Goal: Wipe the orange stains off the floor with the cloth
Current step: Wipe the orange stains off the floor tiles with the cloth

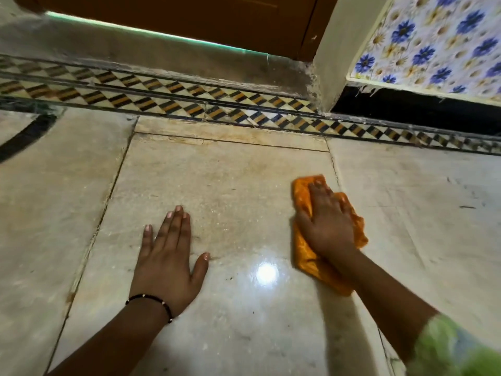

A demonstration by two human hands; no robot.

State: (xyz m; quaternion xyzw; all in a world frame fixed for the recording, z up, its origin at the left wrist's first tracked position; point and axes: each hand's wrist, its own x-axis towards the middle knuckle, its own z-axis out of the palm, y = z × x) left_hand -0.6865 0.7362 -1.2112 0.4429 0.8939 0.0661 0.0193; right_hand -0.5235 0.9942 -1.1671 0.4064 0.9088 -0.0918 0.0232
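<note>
An orange cloth (305, 256) lies bunched on the pale marble floor (244, 191), right of centre. My right hand (326, 222) presses flat on top of it, fingers pointing away from me and covering its middle. My left hand (168, 253) rests palm down on the bare floor to the left, fingers spread, holding nothing; a thin black bracelet is on its wrist. Faint orange-brown staining (230, 137) shows along the narrow strip at the far edge of the tile. A bright light reflection sits between my hands.
A patterned black, orange and white border strip (217, 104) crosses the floor ahead. Behind it stands a brown door (189, 20) with light under it. A cream wall corner (333, 58) and blue-flowered tiles (433, 42) are at the right, above a dark gap.
</note>
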